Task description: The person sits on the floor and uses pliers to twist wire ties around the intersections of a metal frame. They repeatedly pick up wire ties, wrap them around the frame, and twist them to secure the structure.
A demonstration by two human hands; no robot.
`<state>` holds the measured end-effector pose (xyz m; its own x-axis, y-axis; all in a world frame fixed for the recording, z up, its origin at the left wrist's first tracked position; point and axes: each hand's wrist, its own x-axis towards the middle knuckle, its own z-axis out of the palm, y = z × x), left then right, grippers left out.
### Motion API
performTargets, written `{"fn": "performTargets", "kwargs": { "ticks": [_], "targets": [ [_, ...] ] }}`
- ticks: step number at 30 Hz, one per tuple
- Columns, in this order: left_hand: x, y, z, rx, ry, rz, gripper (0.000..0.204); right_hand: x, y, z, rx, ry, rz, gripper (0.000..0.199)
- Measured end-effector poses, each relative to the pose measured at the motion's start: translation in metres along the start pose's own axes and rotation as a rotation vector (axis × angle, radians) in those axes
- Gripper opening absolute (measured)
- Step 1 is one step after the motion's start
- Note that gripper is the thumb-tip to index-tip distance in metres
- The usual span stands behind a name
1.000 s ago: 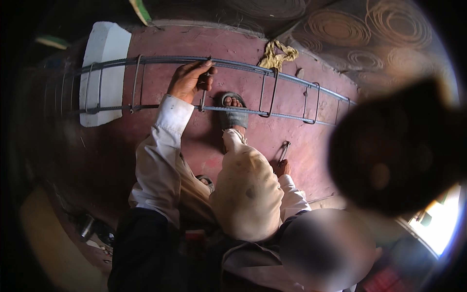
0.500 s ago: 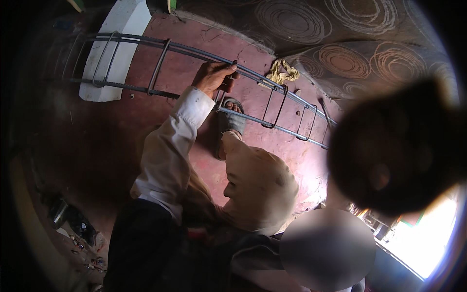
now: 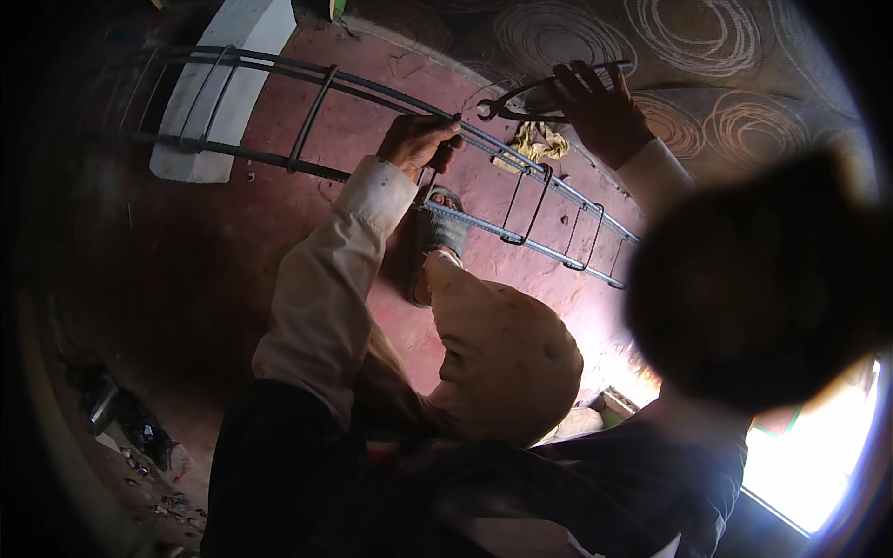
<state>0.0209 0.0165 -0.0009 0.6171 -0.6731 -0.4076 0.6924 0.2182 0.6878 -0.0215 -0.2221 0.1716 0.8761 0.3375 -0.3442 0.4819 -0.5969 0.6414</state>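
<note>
A long rebar cage [image 3: 307, 126] of dark steel bars and rectangular stirrups lies across the red floor. My left hand [image 3: 417, 141] is closed around its upper bar, the cream sleeve running down to it. My right hand [image 3: 600, 112] is raised beyond the cage and holds a loose bent steel stirrup [image 3: 521, 93] by one side. My sandalled foot [image 3: 439, 232] rests against the lower bar, just below the left hand. My bent knee [image 3: 507, 358] in tan cloth is under it.
A white block [image 3: 223, 93] lies under the cage's left part. A crumpled yellow rag [image 3: 535, 144] sits on the floor behind the bars. Chalk swirls mark the dark wall [image 3: 707, 56]. A dark blurred shape [image 3: 763, 279] blocks the right. Debris [image 3: 139, 437] lies at lower left.
My right hand has come up into view behind the cage, holding a loose stirrup. My left hand has stayed gripped on the upper bar while the view swung left.
</note>
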Motion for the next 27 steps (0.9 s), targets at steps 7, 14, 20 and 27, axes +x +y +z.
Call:
{"fn": "performTargets", "kwargs": {
  "ticks": [7,14,20,27],
  "targets": [
    [0.002,-0.001,0.007,0.026,-0.023,0.009,0.023,0.011,0.008,0.002,0.046,0.032,-0.059,0.057],
    [0.002,-0.001,0.002,0.032,-0.03,0.005,0.023,0.027,0.022,-0.009,0.021,-0.091,-0.216,0.056],
    [0.001,0.003,0.008,0.061,-0.022,-0.009,0.022,0.025,0.031,0.01,0.021,0.201,-0.28,0.05],
    [0.003,-0.001,0.005,0.068,-0.023,0.008,0.021,0.037,0.036,0.005,0.137,0.017,-0.353,0.044]
  ]
}}
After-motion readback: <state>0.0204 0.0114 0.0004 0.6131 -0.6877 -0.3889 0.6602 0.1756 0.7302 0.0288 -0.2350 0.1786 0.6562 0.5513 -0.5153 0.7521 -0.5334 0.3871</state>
